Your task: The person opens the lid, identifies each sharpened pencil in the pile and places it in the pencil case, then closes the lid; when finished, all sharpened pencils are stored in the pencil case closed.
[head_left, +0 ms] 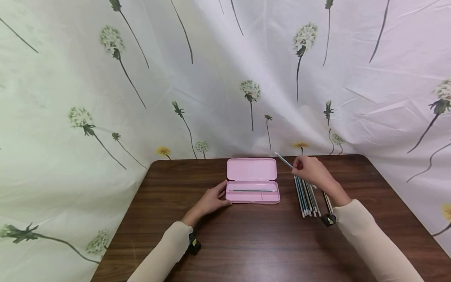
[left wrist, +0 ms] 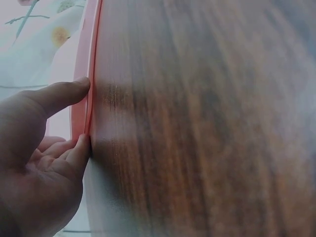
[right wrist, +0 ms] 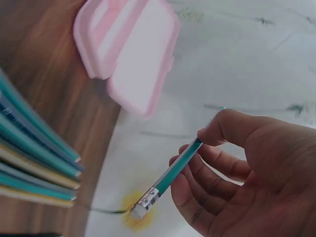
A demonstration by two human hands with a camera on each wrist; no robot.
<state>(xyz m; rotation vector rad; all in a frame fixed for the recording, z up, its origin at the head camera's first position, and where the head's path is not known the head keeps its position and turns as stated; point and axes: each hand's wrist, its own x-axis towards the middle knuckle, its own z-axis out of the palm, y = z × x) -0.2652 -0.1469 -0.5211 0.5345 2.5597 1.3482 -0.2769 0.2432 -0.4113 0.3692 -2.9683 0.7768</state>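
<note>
An open pink pencil case (head_left: pixel 251 169) lies on the table, lid folded back toward the curtain. One pencil (head_left: pixel 253 190) rests lengthwise in its long compartment. My left hand (head_left: pixel 210 199) holds the case at its left end; in the left wrist view the thumb and fingers touch the pink rim (left wrist: pixel 85 106). To the right of the case, my right hand (head_left: pixel 311 170) pinches a teal pencil (right wrist: pixel 177 170) between thumb and fingers, raised above the table. Its white eraser end shows in the right wrist view. Below that hand lie several pencils (head_left: pixel 304 196) side by side, partly hidden.
The brown wooden table (head_left: pixel 243 243) ends at a white curtain (head_left: pixel 211 78) printed with dandelions. A few more pencils (head_left: pixel 327 203) lie apart at the right, near my right wrist. Black wrist cameras sit on both sleeves.
</note>
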